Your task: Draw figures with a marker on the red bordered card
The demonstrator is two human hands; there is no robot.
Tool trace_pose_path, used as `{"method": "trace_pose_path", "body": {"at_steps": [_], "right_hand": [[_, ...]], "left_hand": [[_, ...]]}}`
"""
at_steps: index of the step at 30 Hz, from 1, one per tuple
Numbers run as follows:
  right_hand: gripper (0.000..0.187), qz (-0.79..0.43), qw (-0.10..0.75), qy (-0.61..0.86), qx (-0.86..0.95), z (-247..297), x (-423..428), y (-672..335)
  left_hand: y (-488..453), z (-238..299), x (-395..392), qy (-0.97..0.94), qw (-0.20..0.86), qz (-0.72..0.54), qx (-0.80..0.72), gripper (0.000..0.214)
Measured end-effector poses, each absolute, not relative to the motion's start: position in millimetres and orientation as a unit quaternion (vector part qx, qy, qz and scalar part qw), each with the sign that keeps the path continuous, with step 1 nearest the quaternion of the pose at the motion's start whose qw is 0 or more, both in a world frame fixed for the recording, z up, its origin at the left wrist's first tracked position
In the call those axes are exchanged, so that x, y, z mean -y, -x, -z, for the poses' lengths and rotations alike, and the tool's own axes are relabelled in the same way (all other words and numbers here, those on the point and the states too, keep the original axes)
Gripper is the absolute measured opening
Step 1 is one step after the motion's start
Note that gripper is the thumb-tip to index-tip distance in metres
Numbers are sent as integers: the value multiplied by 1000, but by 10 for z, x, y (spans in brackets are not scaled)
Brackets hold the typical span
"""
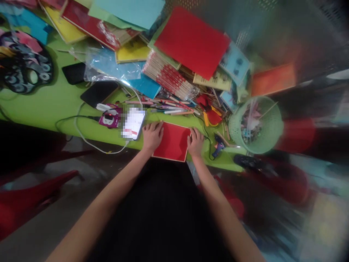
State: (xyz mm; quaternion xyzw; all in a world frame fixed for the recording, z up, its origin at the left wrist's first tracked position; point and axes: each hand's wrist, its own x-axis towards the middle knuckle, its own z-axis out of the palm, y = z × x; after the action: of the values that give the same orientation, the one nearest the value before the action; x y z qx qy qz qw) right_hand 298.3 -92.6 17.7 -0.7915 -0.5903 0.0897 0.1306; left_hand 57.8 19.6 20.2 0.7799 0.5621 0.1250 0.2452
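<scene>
Red panel [173, 141] lies between left hand [152, 137] and right hand [195, 143] — fingers bent, slightly parted at its side edges, likely steadying it — phone [135, 123] to its left

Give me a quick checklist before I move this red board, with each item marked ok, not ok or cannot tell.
1. Hands at the board: ok, left hand at its left edge, right hand at its right.
2. Near edge supported: cannot tell, it lies right along the near edge of the table.
3. Room beside the left hand: not ok, the phone lies close by.
4. White cable off the board: ok, it runs left from the phone.
5. Glue gun apart from the board: ok, it lies to the right, past the right hand.
6. Glue gun cool: cannot tell from the picture.
</scene>
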Motion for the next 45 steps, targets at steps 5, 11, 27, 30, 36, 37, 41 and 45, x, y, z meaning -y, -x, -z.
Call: {"method": "trace_pose_path", "body": {"at_steps": [5,11,27,30,36,37,41,45], "right_hand": [[48,-79,129,797,584,-186,906,-2961],[49,-75,114,797,588,-154,913,-2983],[49,-56,114,793,597,-144,893,-2989],[50,-65,115,793,594,-147,893,-2990],[48,-65,113,798,588,-172,894,-2983],[48,-63,116,798,588,-173,894,-2981],[49,-59,118,791,597,-174,895,-2979],[53,-53,123,789,599,-169,902,-2985]], "left_hand": [[-595,-223,-211,-782,250,-133,-556,49],[-598,-183,-213,-781,254,-135,-554,49],[-607,-186,-209,-782,256,-146,-550,49],[-613,-194,-211,-781,257,-149,-550,49],[-626,-214,-214,-778,261,-147,-552,49],[-625,-215,-213,-778,261,-146,-552,49],[-617,-214,-209,-776,264,-146,-553,49],[-603,-204,-208,-773,263,-150,-557,49]]}}
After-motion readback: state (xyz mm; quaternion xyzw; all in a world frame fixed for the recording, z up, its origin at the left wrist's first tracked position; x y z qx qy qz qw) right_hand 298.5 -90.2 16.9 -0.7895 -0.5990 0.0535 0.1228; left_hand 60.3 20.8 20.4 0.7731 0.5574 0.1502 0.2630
